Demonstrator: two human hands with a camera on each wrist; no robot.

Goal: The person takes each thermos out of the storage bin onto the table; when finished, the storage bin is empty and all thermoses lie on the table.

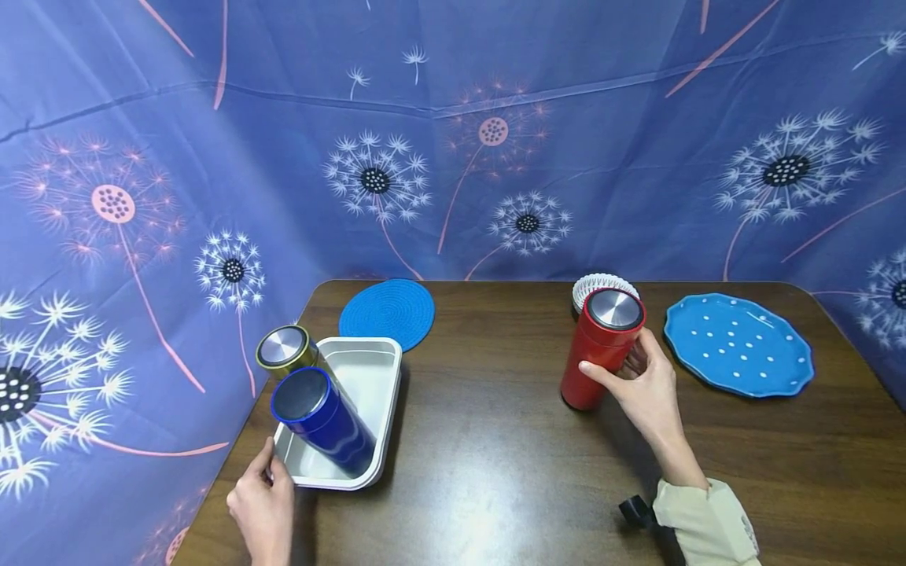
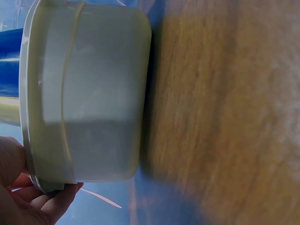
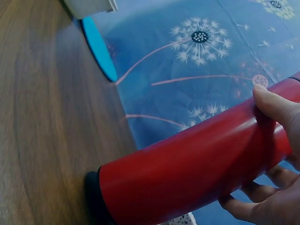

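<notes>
My right hand (image 1: 647, 389) grips a red thermos (image 1: 594, 354) with a silver lid, thumb on the near side and fingers curled round the back. In the right wrist view the red thermos (image 3: 187, 164) shows its black base close over the wood. At the left, my left hand (image 1: 265, 499) pinches the near-left rim of a white plastic tub (image 1: 392, 377), thumb above and fingers under the lip. A blue thermos (image 1: 333, 428) leans inside the tub, and a gold thermos (image 1: 285, 347) with a silver lid stands behind it, its lower part hidden.
A round blue woven mat (image 1: 388, 310) lies behind the tub. White fluted cups (image 1: 602, 281) stand behind the red thermos. To the right is a blue polka-dot plate (image 1: 739, 346). A small black object (image 1: 635, 511) is beside the right sleeve (image 1: 704, 519). Patterned cloth (image 1: 439, 157) borders the table.
</notes>
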